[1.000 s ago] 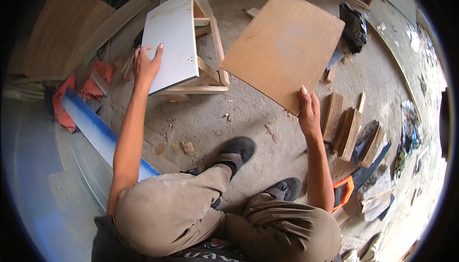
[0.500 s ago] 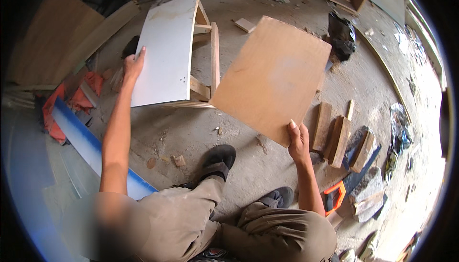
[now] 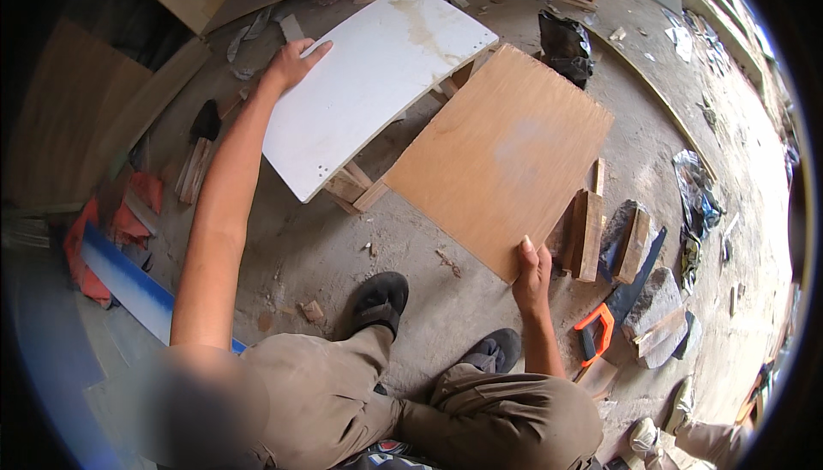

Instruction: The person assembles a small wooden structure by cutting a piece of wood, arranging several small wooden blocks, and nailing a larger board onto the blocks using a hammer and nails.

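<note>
White board [image 3: 377, 84]: I see it turned clockwise since half a second ago, covering more of the wooden frame [image 3: 370, 196]; smooth, yellow-stained toward its far end, small dark holes at the near corner.
Left hand [image 3: 290, 65]: gripping that board's left edge, thumb on top.
Brown board [image 3: 506, 153]: just right of the white one, flat, four-sided, wood-toned, ragged far edge, cloudy patch.
Right hand [image 3: 533, 271]: pinching its near corner.

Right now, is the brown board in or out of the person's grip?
In: the right hand holds the brown board at its near corner, thumb on top. Whether it rests on the wooden frame, I cannot tell.
</note>
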A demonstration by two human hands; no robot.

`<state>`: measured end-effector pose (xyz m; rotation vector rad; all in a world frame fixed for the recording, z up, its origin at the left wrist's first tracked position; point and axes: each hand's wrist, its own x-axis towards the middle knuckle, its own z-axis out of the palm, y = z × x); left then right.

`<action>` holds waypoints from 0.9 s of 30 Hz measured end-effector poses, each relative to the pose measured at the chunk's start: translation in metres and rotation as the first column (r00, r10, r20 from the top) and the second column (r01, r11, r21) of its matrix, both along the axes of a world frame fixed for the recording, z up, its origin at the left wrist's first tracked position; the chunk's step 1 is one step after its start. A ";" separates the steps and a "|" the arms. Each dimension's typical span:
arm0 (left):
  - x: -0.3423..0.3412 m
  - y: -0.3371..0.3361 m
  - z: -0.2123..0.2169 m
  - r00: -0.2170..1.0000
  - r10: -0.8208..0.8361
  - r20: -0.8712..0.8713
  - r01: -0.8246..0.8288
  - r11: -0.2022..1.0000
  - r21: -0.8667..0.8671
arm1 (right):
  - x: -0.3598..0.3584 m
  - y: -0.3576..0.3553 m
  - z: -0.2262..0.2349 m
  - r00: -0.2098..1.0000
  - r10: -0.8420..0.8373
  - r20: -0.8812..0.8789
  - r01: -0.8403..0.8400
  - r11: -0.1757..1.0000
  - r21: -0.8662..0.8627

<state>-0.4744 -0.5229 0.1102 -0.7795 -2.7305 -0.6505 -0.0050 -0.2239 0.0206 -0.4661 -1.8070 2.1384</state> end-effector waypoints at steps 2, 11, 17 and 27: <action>-0.005 0.006 -0.001 0.988 0.093 0.126 -0.078 0.990 -0.118 | -0.001 -0.004 -0.006 1.000 -0.009 -0.026 0.008 1.000 -0.020; 0.076 0.034 -0.021 0.998 -0.011 0.059 0.023 0.977 -0.210 | -0.009 -0.038 -0.009 0.997 0.065 -0.031 -0.062 0.995 0.082; 0.177 0.052 -0.006 0.913 -0.377 0.158 0.360 0.925 0.123 | -0.030 -0.034 0.011 0.984 0.180 0.002 -0.180 0.982 0.059; 0.179 0.026 0.001 0.792 -0.413 0.450 0.042 0.772 0.634 | -0.105 -0.001 0.025 0.956 0.292 -0.028 -0.292 0.956 -0.033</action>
